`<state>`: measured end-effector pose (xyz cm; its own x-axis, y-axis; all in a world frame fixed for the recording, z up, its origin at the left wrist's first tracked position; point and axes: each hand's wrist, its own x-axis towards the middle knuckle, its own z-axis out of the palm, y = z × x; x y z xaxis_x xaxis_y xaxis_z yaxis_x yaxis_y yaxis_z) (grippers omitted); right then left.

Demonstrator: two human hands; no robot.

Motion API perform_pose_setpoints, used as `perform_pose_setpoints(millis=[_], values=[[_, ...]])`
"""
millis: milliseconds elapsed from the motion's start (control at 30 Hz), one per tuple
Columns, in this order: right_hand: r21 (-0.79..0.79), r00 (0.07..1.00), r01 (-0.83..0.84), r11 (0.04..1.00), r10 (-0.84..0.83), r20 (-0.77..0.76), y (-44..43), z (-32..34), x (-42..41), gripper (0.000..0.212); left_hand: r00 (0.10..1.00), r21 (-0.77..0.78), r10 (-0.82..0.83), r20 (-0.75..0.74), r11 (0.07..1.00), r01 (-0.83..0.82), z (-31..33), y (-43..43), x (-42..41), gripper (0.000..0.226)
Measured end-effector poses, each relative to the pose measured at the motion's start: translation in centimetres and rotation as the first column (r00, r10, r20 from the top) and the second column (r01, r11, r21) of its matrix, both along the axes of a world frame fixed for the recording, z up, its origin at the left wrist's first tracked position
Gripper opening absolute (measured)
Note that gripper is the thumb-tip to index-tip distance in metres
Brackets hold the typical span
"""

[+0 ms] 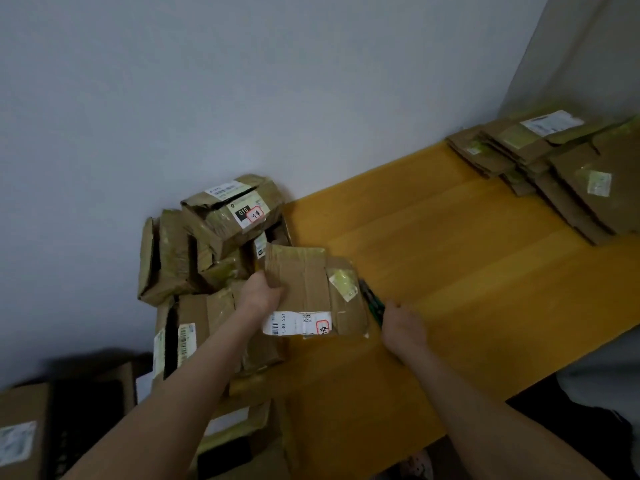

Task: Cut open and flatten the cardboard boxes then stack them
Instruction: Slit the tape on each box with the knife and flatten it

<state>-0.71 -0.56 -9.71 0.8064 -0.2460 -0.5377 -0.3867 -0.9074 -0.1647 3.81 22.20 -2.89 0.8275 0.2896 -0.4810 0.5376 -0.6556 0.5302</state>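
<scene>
Centre frame: left hand point(261, 295), fingers curled round the left edge of taped box point(304, 289), holds it beside uncut pile point(214, 244) over bench point(467, 258), presumably for cutting; right hand point(403, 329) at dark green tool point(373, 304), fingers hidden, grip undeterminable.

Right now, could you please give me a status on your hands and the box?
Left hand grips box. Right hand at green tool, grip unclear. Uncut pile behind box; flat stack far right on table.
</scene>
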Motion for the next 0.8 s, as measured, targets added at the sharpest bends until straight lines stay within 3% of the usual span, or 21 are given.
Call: perform_pose_setpoints(millis=[167,267,400,533,633,800], values=[[-0.024,0.999,0.034,0.999,-0.033,0.042,-4.7,-0.3,2.0,0.040,0.985,-0.124,0.164,-0.062,0.978,-0.171,-2.0,-4.0,-1.6,0.042],[-0.027,0.976,-0.085,0.996,0.088,0.199,-6.6,-0.3,3.0,0.037,0.977,-0.110,0.183,-0.108,0.975,-0.195,-3.9,-7.4,-3.3,0.051],[0.017,0.859,-0.365,0.931,0.330,0.391,-4.8,-0.1,2.5,0.054,0.990,0.147,0.079,-0.117,0.987,-0.062,-5.8,-9.8,-5.8,0.075],[-0.059,0.727,-0.626,0.778,0.610,0.315,-2.0,-1.5,1.9,0.061,0.979,0.337,-0.205,-0.004,0.921,0.194,-7.3,-10.5,-6.0,0.076],[-0.115,0.666,-0.699,0.705,0.702,0.254,-0.7,-3.0,2.5,0.062,0.912,0.431,-0.409,0.005,0.824,0.367,-8.6,-10.6,-5.3,0.065],[-0.118,0.651,-0.726,0.678,0.732,0.203,0.0,-5.8,3.0,0.060,0.889,0.457,-0.452,-0.069,0.778,0.431,-12.4,-9.7,-5.6,0.062]])
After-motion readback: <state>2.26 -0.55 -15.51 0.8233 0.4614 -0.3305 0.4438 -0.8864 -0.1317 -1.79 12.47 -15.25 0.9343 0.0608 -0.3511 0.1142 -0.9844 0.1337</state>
